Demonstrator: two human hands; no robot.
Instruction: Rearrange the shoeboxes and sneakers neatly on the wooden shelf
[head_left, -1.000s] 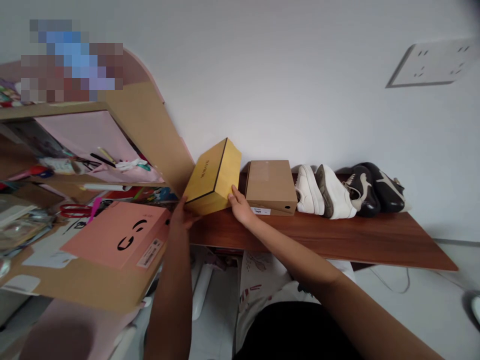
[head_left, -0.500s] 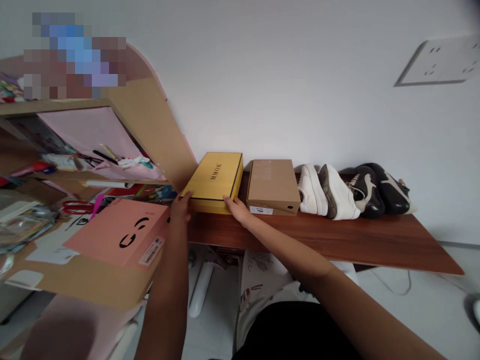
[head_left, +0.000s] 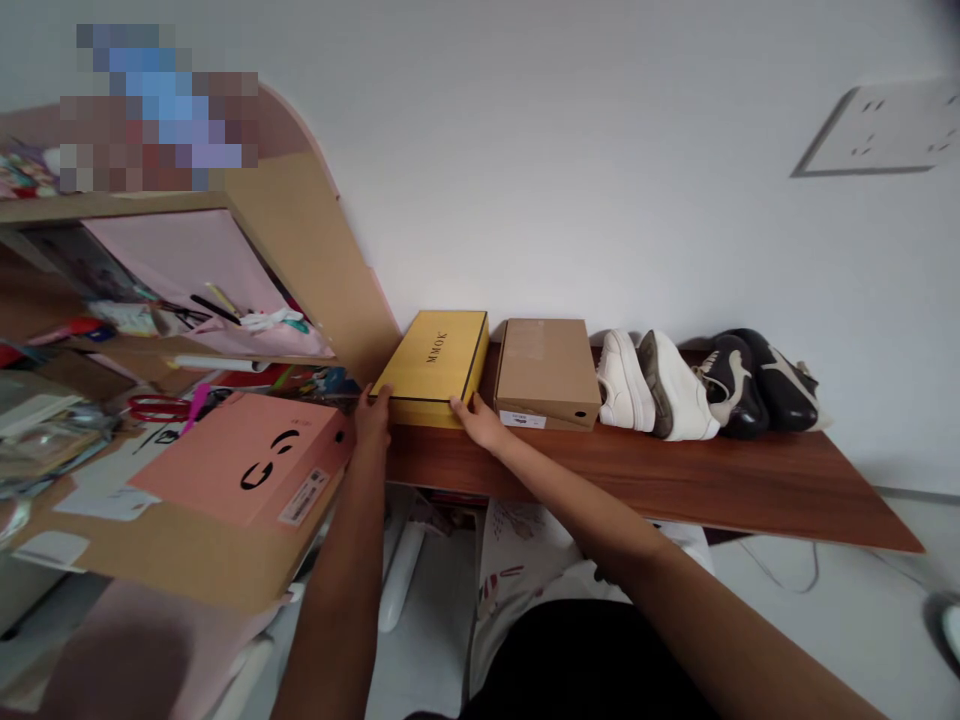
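A yellow shoebox (head_left: 427,365) with MMOK on its lid lies on the reddish-brown wooden board (head_left: 637,480), against the wall. My left hand (head_left: 373,415) grips its front left corner. At the front right corner, my right hand (head_left: 476,420) has its thumb and fingers closed on the box. A brown cardboard shoebox (head_left: 546,360) stands just right of it, with a narrow gap between. Farther right are a pair of white sneakers (head_left: 679,390) and a pair of black shoes (head_left: 776,385).
On the desk (head_left: 225,570) at the left lies a pink shoebox (head_left: 247,460), with red-handled scissors (head_left: 157,408) behind it. A shelf unit (head_left: 300,230) rises beside the yellow box. A wall socket (head_left: 877,130) is at the upper right.
The yellow shoebox has shifted slightly to the right, a little straighter and nearer the brown box. Both my hands have stayed on it.
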